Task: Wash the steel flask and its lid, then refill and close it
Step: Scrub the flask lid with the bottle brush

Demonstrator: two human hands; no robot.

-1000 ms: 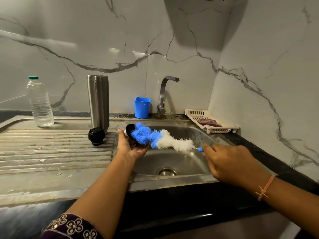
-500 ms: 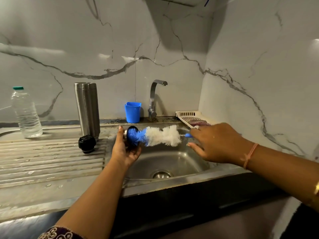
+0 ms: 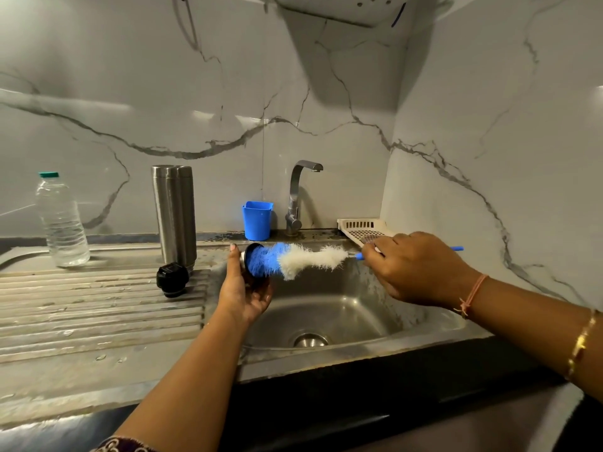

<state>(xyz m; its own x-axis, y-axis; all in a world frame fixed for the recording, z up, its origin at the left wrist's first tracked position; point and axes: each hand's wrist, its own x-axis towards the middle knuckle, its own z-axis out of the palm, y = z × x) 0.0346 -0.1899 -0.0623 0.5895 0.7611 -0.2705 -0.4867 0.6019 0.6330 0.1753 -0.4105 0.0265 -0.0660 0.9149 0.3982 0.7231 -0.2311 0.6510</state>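
While the head view looks down over a steel sink [image 3: 342, 308] set in a dark counter, the left hand [image 3: 243, 295] is raised above the basin's left edge. Its fingers curl under a small dark lid [image 3: 257, 281] and its thumb stands up along the lid's left side, so the lid is clasped with its open mouth turned to the right. The bottle brush [image 3: 303, 259] lies nearly level across the basin, with its blue bristles pushed into the lid and its white bristles trailing to the right. The right hand [image 3: 421, 269] is closed around the brush's thin blue handle, whose tip [image 3: 456, 248] sticks out past the knuckles. That wrist wears a pink thread, and a gold bangle sits farther up the arm. The steel flask [image 3: 174, 216] stands upright and open-topped at the back of the ribbed draining board [image 3: 98, 308], left of the basin and well apart from both hands. A black stopper [image 3: 172, 279] sits on the board just in front of the flask's base. A clear plastic bottle [image 3: 63, 223] with a green cap stands farther left. Behind the basin are a blue cup [image 3: 257, 220], a bent tap [image 3: 298, 197] and, in the corner, a cream slotted tray [image 3: 362, 228], partly hidden by the right hand.
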